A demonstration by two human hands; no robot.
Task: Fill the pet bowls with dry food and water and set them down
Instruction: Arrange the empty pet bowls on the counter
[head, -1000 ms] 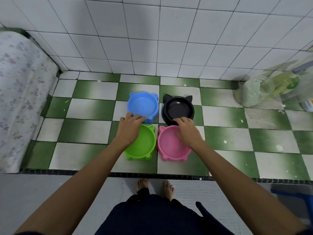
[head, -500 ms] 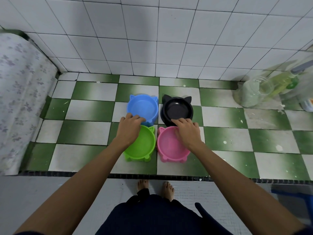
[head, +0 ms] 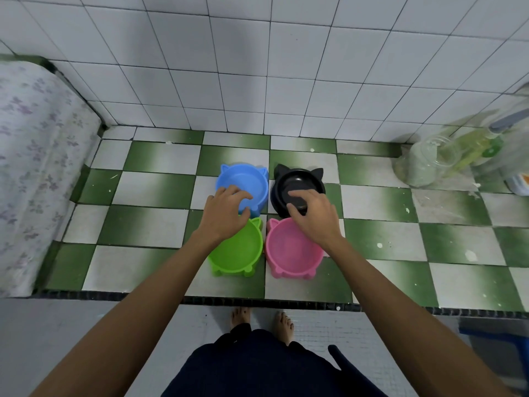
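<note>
Green-and-white checkered floor tiles [head: 160, 184] met a white tiled wall [head: 257, 75]. On them, the left hand [head: 226, 212] reached over the blue bowl [head: 243, 184], its grip loosely curled above the near rim; whether it touched was unclear. The right hand [head: 315, 216] curled its grip over the black bowl [head: 299, 187], contact likewise unclear. Just nearer sat the green bowl [head: 237, 250] and pink bowl [head: 292, 250], all four empty, clustered close. A glass jar [head: 426, 164] lay well right, a floral cloth [head: 34, 167] far left.
</note>
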